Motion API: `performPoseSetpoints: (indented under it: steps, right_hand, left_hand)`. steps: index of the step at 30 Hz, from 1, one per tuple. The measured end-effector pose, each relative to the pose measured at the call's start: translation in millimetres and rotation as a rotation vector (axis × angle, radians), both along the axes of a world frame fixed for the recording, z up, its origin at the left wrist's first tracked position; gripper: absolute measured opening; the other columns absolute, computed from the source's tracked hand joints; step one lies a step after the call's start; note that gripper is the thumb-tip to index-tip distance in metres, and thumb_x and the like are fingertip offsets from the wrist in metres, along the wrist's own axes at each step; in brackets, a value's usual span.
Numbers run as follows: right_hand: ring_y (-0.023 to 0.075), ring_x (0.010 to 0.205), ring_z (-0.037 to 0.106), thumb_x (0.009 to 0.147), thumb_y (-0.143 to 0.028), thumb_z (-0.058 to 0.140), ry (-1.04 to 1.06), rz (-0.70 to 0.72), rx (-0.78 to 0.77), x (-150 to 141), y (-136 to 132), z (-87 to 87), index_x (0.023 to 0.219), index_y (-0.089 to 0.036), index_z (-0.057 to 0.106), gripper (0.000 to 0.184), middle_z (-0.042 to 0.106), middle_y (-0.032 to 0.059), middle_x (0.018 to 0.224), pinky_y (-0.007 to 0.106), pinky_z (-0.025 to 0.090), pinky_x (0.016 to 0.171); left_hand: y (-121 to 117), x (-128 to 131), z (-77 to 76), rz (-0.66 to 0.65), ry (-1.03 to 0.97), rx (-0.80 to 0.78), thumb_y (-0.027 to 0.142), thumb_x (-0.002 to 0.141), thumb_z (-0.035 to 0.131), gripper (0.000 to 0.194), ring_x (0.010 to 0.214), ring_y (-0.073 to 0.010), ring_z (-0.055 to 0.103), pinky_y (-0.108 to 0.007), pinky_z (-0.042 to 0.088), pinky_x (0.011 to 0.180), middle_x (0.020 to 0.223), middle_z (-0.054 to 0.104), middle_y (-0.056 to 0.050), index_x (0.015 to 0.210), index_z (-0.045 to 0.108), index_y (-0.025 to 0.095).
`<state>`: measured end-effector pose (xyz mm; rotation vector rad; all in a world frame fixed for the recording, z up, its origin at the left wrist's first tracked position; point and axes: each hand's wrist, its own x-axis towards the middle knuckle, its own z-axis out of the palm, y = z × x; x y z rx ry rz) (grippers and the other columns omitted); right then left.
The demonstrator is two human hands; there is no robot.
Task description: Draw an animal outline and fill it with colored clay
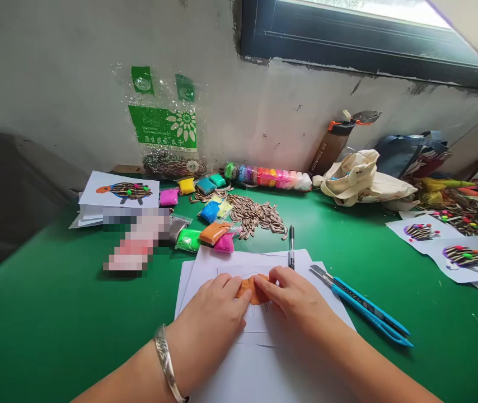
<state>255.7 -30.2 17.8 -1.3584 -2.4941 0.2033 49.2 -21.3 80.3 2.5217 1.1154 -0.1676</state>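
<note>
A flattened piece of orange modelling clay lies on a white sheet of paper, over a line drawing whose pencil or pen outlines show around it. My left hand, a silver bangle at its wrist, has bent fingers and thumb on the clay's left edge. From the right, my right hand pinches and presses the clay with thumb and forefinger. The fingertips partly hide the clay. Just beyond the right hand a black pen rests on the paper's top edge. Right of the sheets is a blue utility knife.
Small bags of coloured clay and a heap of sunflower seeds lie beyond the paper. A finished turtle picture is at left, seed-decorated pictures at right. A bottle and cloth bag stand along the wall.
</note>
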Motion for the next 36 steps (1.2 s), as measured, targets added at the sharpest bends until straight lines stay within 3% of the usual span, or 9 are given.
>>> performPoseSetpoints:
  steps: [3, 8, 12, 15, 24, 30, 36]
  right_hand:
    - [0.0156, 0.067, 0.044, 0.081, -0.005, 0.050, -0.031, -0.009, 0.074, -2.6, 2.4, -3.7, 0.102, -0.020, 0.060, 0.028, 0.053, 0.0035, 0.081, 0.026, 0.030, 0.058]
    - [0.0161, 0.066, 0.044, 0.078, -0.004, 0.051, -0.096, -0.037, 0.060, -4.3, 3.7, -0.3, 0.096, -0.021, 0.061, 0.026, 0.053, 0.0030, 0.078, 0.026, 0.029, 0.056]
    - [0.0144, 0.066, 0.047, 0.079, -0.003, 0.046, 0.012, -0.080, -0.042, -0.1, 0.7, 4.4, 0.100, -0.024, 0.061, 0.033, 0.054, 0.0019, 0.082, 0.024, 0.032, 0.058]
    - [0.0145, 0.067, 0.049, 0.078, -0.003, 0.043, 0.071, -0.100, -0.012, 0.5, -1.6, 4.8, 0.104, -0.025, 0.062, 0.039, 0.055, 0.0029, 0.083, 0.024, 0.034, 0.059]
    - [0.0149, 0.066, 0.046, 0.086, -0.010, 0.049, -0.028, -0.074, 0.032, -11.6, 1.4, -5.8, 0.090, -0.023, 0.062, 0.019, 0.053, 0.0021, 0.078, 0.026, 0.033, 0.062]
    - [0.0159, 0.065, 0.044, 0.085, -0.009, 0.051, -0.041, -0.097, 0.075, -14.4, 1.2, -8.4, 0.094, -0.023, 0.061, 0.019, 0.052, 0.0022, 0.078, 0.028, 0.031, 0.060]
    - [0.0133, 0.069, 0.049, 0.081, -0.004, 0.049, 0.162, -0.156, -0.128, -8.0, 0.7, 1.9, 0.096, -0.025, 0.063, 0.030, 0.052, 0.0006, 0.081, 0.023, 0.036, 0.061]
  left_hand:
    - [-0.4, 0.1, 0.4, 0.008, 0.002, -0.001, 0.007, 0.084, 0.050, 0.044, 0.106, -0.0277, 0.053, -0.046, 0.049, 0.093, 0.116, 0.058, -0.010, 0.126, 0.055, 0.019]
    - [-1.0, 0.0, -0.6, -0.002, 0.011, 0.010, 0.007, 0.085, 0.047, 0.041, 0.106, -0.0280, 0.053, -0.047, 0.049, 0.092, 0.115, 0.059, -0.011, 0.124, 0.056, 0.019]
    - [-0.6, -0.1, -1.6, 0.001, -0.006, 0.012, 0.007, 0.085, 0.049, 0.038, 0.107, -0.0288, 0.053, -0.047, 0.049, 0.092, 0.115, 0.059, -0.011, 0.120, 0.058, 0.018]
    - [0.1, -0.2, -1.9, -0.016, -0.016, 0.017, 0.006, 0.085, 0.049, 0.037, 0.106, -0.0288, 0.053, -0.047, 0.049, 0.091, 0.115, 0.059, -0.011, 0.119, 0.058, 0.017]
    - [0.5, -0.7, -7.1, -0.019, -0.016, 0.046, 0.007, 0.085, 0.048, 0.040, 0.104, -0.0282, 0.052, -0.047, 0.048, 0.091, 0.115, 0.059, -0.010, 0.123, 0.056, 0.017]
    - [-0.2, -1.3, -9.9, -0.018, -0.027, 0.064, 0.008, 0.085, 0.047, 0.039, 0.104, -0.0275, 0.053, -0.046, 0.049, 0.091, 0.114, 0.059, -0.010, 0.122, 0.056, 0.018]
    - [-0.8, -0.5, -2.3, -0.004, 0.014, 0.026, 0.007, 0.085, 0.047, 0.040, 0.105, -0.0279, 0.053, -0.046, 0.049, 0.091, 0.114, 0.059, -0.011, 0.121, 0.057, 0.019]
